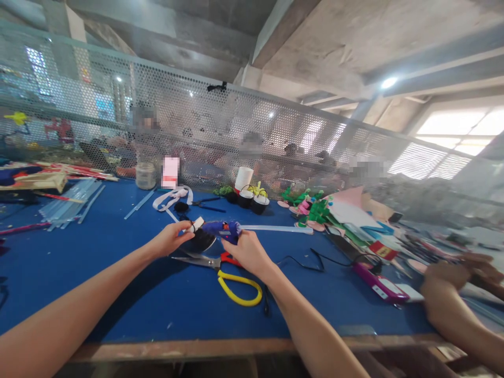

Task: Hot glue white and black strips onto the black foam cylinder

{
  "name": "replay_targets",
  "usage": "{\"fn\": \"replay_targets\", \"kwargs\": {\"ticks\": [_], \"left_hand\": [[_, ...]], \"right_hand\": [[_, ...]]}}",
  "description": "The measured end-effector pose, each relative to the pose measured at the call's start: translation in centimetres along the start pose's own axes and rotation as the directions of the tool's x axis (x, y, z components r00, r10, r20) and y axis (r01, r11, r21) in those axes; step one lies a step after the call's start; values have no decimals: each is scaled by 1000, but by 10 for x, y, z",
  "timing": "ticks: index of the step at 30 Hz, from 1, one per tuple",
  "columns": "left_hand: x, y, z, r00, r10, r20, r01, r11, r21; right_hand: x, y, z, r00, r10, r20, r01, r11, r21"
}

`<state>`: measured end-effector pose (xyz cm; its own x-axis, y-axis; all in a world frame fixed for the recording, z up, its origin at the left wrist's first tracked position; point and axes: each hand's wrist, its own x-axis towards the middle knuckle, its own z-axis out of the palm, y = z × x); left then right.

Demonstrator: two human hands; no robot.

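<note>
My right hand (252, 252) is wrapped round a blue hot glue gun (222, 229). A long clear glue stick (275, 228) juts from the gun's back, and its front points left. My left hand (173, 239) pinches a small white piece (197, 224) between thumb and fingers. Right beside it is a round black object (201, 241), like a small pot, partly behind the gun; I cannot tell whether the left hand also holds it. Below both hands lie open scissors (212, 261) with one red and one yellow handle loop, the red one partly covered by my right hand.
Behind stand small black buckets (260, 202), pliers (210, 203), white ribbon (173, 198) and a jar (145, 176). Glue sticks (71, 202) lie left. At right are green craft plants (317, 210), a purple device (380, 283) with a cord, and another person's hands (449, 278). Perforated mesh (220, 131) bounds the table.
</note>
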<state>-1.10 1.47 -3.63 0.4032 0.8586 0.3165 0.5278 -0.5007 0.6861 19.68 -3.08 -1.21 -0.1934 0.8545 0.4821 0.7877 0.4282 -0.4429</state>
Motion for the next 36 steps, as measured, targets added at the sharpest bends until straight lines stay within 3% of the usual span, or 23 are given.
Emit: {"fn": "replay_targets", "kwargs": {"ticks": [7,19,36], "left_hand": [[0,-2,1,1000,20,2,-20,1000,-9],[-1,1,-2,999,35,24,-34,999,-34],[-1,-4,1,999,50,7,-50,995,86]], "right_hand": [[-3,-5,1,1000,-19,20,18,998,57],[4,2,-7,991,122,62,-131,978,160],[-3,-4,1,999,-37,31,35,998,45]]}}
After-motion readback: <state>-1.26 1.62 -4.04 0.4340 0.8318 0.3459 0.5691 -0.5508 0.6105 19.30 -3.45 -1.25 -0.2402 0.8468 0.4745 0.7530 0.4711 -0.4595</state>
